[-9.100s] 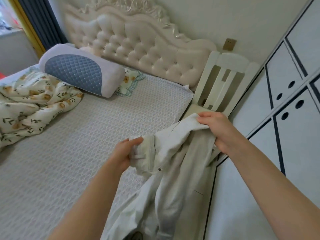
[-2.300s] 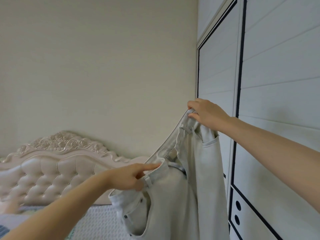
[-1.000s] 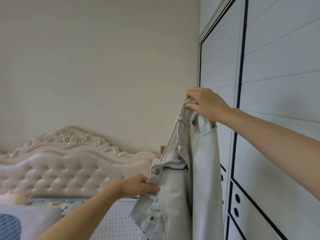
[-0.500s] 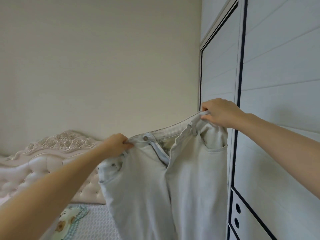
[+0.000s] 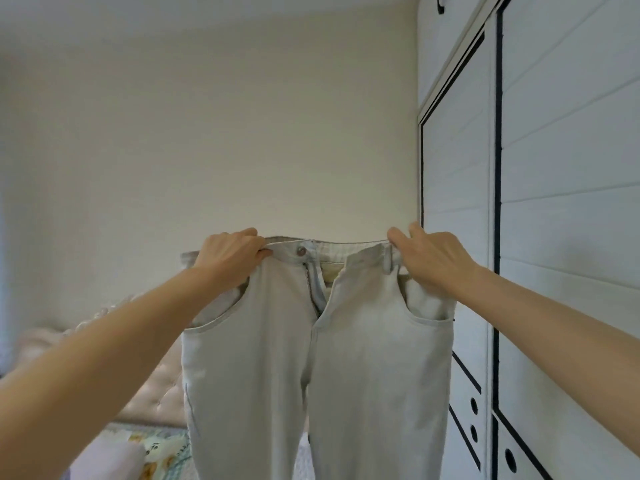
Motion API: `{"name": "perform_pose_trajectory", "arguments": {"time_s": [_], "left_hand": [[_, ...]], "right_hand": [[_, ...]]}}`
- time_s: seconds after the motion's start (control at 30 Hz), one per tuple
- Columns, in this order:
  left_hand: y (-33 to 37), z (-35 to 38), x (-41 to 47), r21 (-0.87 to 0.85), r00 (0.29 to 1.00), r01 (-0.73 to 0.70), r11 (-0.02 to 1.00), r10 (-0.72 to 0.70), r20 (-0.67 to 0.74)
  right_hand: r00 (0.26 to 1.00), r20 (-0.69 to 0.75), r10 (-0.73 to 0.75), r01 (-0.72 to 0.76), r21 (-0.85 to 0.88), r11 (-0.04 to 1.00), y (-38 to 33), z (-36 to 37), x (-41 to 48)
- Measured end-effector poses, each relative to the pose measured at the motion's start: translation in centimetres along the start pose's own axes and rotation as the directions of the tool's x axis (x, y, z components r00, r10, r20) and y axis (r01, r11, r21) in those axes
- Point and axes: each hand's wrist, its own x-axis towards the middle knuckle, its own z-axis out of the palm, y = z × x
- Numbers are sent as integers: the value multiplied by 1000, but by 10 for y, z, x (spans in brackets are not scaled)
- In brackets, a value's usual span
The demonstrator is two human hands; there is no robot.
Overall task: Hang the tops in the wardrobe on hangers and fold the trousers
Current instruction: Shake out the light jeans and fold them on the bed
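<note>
A pair of pale grey-white trousers [image 5: 346,358] hangs in the air in front of me, front side facing me, fly unzipped, button at the waist. My left hand [image 5: 228,259] grips the waistband on the left side. My right hand [image 5: 431,259] grips the waistband on the right, by a belt loop. The waistband is stretched level between both hands and the legs hang straight down out of the frame.
The white wardrobe [image 5: 554,237] with black trim lines and round finger holes stands closed on the right. A cream tufted headboard [image 5: 152,393] and a patterned pillow [image 5: 156,452] on the bed lie low at the left. A plain wall fills the background.
My left hand moved up from the hanging front flap to the waistband and pulled it level with the right hand. The trousers turned from folded sideways to spread flat, facing me.
</note>
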Motion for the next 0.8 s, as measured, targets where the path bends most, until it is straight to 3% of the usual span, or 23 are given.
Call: {"name": "perform_pose_trajectory", "arguments": {"time_s": [0.13,0.2,0.37,0.5,0.67,0.8], "left_hand": [[-16,-11,-5,35,998,-59,998,59,8],[-27,-23,-7,55,995,-100,994,100,-1],[-52,-60,-8,50,972,-136,989,143,-189],[-69,-87,-9,102,943,-144,984,168,-287],[-85,-117,-11,215,908,-143,966,215,-360],[-92,-120,-15,287,921,-117,951,212,-326]], "right_hand": [[1000,-25,0,4,152,988,-1,5,3],[997,-63,-36,45,147,988,3,3,9],[946,-316,66,35,305,952,14,-14,23],[885,-458,83,79,323,943,15,-33,39],[870,-487,79,103,337,936,11,-47,56],[881,-466,79,106,357,928,-3,-40,69]]}}
